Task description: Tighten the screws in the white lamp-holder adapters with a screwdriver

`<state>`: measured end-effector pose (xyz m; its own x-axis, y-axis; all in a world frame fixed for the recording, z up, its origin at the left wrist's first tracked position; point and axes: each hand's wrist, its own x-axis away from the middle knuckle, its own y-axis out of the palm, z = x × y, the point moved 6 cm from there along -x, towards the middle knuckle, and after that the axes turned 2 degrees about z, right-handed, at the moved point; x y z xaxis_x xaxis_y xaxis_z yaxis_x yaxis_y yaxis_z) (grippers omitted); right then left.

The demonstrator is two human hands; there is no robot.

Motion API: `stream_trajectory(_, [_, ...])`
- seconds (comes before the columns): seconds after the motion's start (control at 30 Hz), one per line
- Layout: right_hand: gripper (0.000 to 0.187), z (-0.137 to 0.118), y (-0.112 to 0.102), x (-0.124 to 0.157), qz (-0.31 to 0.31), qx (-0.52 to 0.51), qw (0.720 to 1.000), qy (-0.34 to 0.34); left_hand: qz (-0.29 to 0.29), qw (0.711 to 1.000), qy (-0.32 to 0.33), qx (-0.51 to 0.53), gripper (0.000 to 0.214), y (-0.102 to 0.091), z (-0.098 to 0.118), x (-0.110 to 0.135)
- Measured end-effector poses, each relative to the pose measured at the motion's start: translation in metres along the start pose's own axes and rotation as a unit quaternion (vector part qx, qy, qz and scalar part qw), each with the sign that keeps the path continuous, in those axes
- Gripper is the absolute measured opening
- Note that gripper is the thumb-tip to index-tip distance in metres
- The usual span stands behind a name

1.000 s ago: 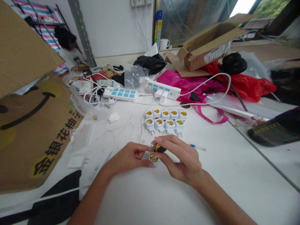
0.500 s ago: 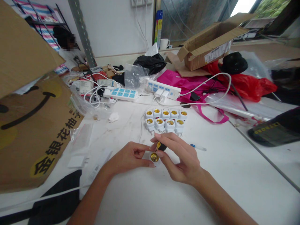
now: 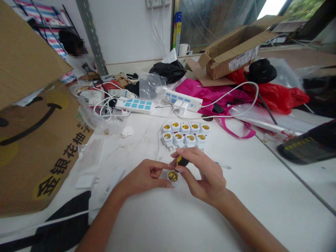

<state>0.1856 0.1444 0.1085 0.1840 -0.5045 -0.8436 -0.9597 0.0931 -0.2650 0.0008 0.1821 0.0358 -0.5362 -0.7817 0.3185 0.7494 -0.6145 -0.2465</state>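
Note:
My left hand point(image 3: 151, 175) steadies a white lamp socket point(image 3: 173, 176) on the table, thumb at its near side and index finger at its far side. The socket's gold threaded mouth faces up. My right hand point(image 3: 203, 173) grips a short screwdriver point(image 3: 182, 161) by its black and yellow handle. Its thin shaft points down into the socket's mouth, where the tip is hard to make out. Just beyond my hands stand several similar white plug-in sockets point(image 3: 190, 139) in two rows, gold mouths up, with pins showing on some front ones.
Behind the sockets lie a power strip point(image 3: 135, 105), a second strip point(image 3: 195, 104) and loose cables. A cardboard carton point(image 3: 60, 147) stands at left. A pen point(image 3: 224, 166) lies right of my hand, and a black cordless tool point(image 3: 309, 143) is at far right. A person sits at back left.
My right hand and the screwdriver handle have shifted slightly right, and the handle's tilt has changed a little. The left hand and the socket stay nearly in place.

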Motion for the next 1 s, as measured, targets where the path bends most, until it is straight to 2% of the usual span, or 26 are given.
stream_trajectory(0.2, [0.066, 0.001, -0.008, -0.001, 0.049, -0.006, 0.999, 0.006, 0.01, 0.999, 0.025, 0.023, 0.069, -0.003, 0.005, 0.001])
stream_trajectory(0.5, [0.052, 0.006, -0.022, -0.002, 0.169, -0.069, 0.982, 0.053, 0.043, 0.999, 0.019, 0.02, 0.044, -0.002, 0.011, 0.001])
stream_trajectory(0.63, [0.049, 0.007, -0.022, -0.002, 0.172, -0.069, 0.981, 0.056, 0.062, 0.998, 0.02, 0.021, 0.041, -0.003, 0.011, 0.001])
stream_trajectory(0.83, [0.054, 0.006, -0.019, -0.002, 0.156, -0.075, 0.984, 0.046, 0.057, 0.997, 0.035, 0.037, 0.031, -0.002, 0.01, 0.001])
stream_trajectory(1.0, [0.056, 0.004, -0.02, -0.004, 0.147, -0.063, 0.987, 0.035, 0.061, 0.997, 0.05, 0.011, 0.029, -0.002, 0.01, 0.002])
